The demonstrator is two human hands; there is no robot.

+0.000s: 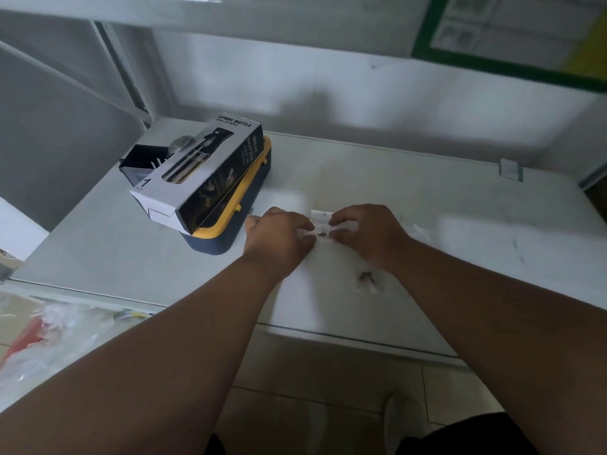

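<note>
Over the white table (pixel 427 198), my left hand (pixel 279 239) and my right hand (pixel 368 233) both pinch a small clear plastic packet (pixel 321 221) with small dark metal pieces inside. The packet is held between the fingertips of both hands, just above the tabletop. A second small clear packet with dark screws (pixel 367 278) lies on the table under my right wrist.
A spray bottle box (pixel 200 172) lies on a dark blue case with a yellow rim (pixel 230 221) at the left. A black holder (pixel 141 159) stands behind it. Crumpled plastic bags (pixel 49 326) sit at the lower left, beyond the table edge.
</note>
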